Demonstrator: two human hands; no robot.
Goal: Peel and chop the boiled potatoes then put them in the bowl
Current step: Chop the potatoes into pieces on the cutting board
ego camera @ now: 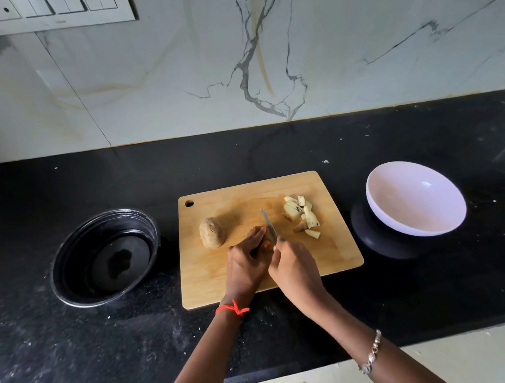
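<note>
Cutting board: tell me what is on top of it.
A whole unpeeled potato at left, chopped pieces at right, and a knife held by the right hand. The left hand rests beside the blade; anything beneath its fingers is covered.

cutting board (222, 275): pale wood, matt, scuffed darker through the middle
knife (268, 223): metal blade, bright and smooth
whole potato (212, 233): brown skin, dull, slightly rough
potato pieces (302, 217): pale cut faces, some brown skin
white bowl (414, 199): smooth, glossy, catching a highlight
black pan (74, 260): dark metal, shiny rim, wet sheen inside
counter (105, 347): black stone, speckled, dusted with white flecks
wall (170, 75): polished marble look, grey veins
</note>
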